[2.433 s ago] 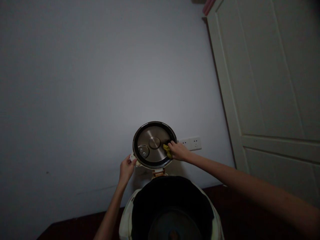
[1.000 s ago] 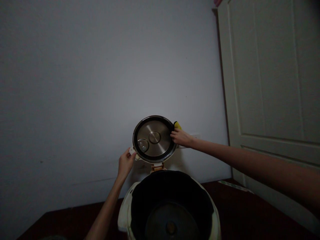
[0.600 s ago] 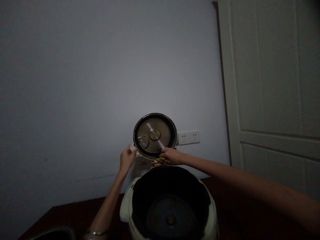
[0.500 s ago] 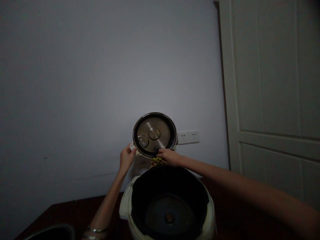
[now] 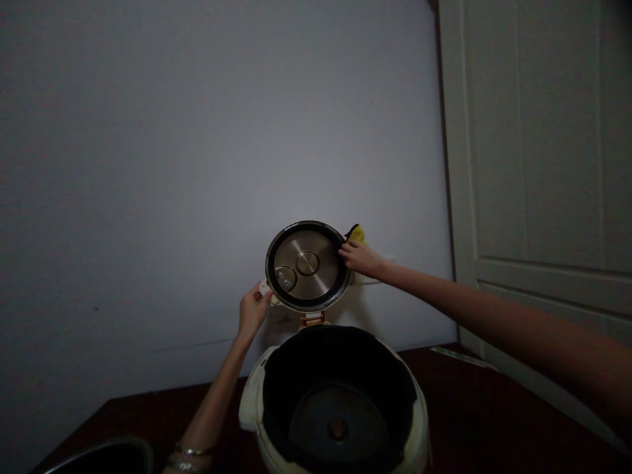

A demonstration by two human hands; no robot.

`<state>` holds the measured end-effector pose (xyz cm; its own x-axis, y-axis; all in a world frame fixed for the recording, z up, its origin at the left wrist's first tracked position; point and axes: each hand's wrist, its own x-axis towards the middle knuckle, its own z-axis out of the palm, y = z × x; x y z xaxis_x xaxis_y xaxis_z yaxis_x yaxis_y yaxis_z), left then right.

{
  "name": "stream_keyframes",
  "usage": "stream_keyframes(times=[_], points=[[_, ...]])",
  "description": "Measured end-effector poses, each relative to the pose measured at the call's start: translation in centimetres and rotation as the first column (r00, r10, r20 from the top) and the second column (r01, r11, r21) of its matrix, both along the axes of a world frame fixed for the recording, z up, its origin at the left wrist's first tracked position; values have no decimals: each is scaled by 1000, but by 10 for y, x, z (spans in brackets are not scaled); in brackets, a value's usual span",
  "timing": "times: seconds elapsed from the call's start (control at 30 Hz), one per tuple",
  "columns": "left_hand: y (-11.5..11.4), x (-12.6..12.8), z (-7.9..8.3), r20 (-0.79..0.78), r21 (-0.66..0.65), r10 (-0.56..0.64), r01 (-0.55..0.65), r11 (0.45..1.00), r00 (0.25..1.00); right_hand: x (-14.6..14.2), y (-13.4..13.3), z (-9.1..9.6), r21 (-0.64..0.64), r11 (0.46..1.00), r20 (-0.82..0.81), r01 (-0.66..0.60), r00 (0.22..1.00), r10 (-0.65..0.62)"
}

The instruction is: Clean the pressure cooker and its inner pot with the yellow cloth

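Note:
A white rice cooker (image 5: 421, 421) stands before me, its dark inside showing with a round brown spot in the middle of the bottom. Its lid (image 5: 323, 273) is raised on the hinge at the back, with the metal inner face and black ring turned to me. My left hand (image 5: 253, 308) pinches a small white tab at the lid's lower left edge. At the lid's right edge, my right hand (image 5: 360, 257) is closed on a yellow cloth (image 5: 356, 234) with a dark border, pressed against the rim.
A wall socket (image 5: 365, 279), partly covered by my right hand and arm, is behind the lid. The dark red table (image 5: 461, 388) carries a flat strip (image 5: 464, 357) at the back right. A dark round pot (image 5: 103, 454) shows at lower left, and a panelled door (image 5: 538, 197) at right.
My right hand has moved with the yellow cloth from the lid's bottom edge up to its right edge, uncovering the hinge. My left hand keeps its hold on the tab.

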<state>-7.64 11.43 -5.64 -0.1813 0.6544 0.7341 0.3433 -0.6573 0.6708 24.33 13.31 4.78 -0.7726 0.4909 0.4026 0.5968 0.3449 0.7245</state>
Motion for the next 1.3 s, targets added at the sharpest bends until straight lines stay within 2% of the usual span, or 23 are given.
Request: stream_keyframes(times=[0.07, 0.13, 0.2, 0.37, 0.47, 0.7, 0.8, 0.93, 1.13, 1.2, 1.3], points=[[1, -1, -1, -7, 4, -3, 3, 1000, 1000, 0, 0, 7, 11, 1000, 4, 6, 1000, -6], [2, -2, -2, -9, 8, -8, 8, 1000, 1000, -2, 0, 4, 2, 1000, 0, 23, 1000, -23], [2, -2, -2, -3, 11, -6, 6, 1000, 1000, -7, -2, -9, -28, 999, -10, 46, 999, -46], [0, 0, -2, -9, 24, -3, 3, 1000, 1000, -34, -9, -59, -161, 984, -77, 76, 993, -89], [-1, 1, -1, -28, 37, 14, -13, 999, 1000, -56, -15, -78, -244, 969, -138, 48, 987, -84], [-6, 5, 1, -29, 29, 42, -41, 999, 999, -109, -20, -82, -403, 902, -255, -155, 966, 52], [-5, 6, 2, -10, 37, 33, -32, 999, 999, -120, -18, -83, -428, 872, -313, -237, 944, 103], [1, 2, -1, 24, 23, 6, -6, 1000, 1000, -104, -16, -84, -476, 829, -343, -292, 930, 131], [3, 2, -3, 44, 19, 5, -6, 1000, 999, -45, -8, -68, -584, 738, -445, -337, 894, 56], [1, 4, -2, 47, 4, 26, -26, 1000, 999, -33, -6, -62, -608, 689, -539, -395, 843, 9], [2, 5, -1, 73, -41, 37, -34, 999, 997, -22, -9, -60, -602, 585, -708, -543, 702, -77]])
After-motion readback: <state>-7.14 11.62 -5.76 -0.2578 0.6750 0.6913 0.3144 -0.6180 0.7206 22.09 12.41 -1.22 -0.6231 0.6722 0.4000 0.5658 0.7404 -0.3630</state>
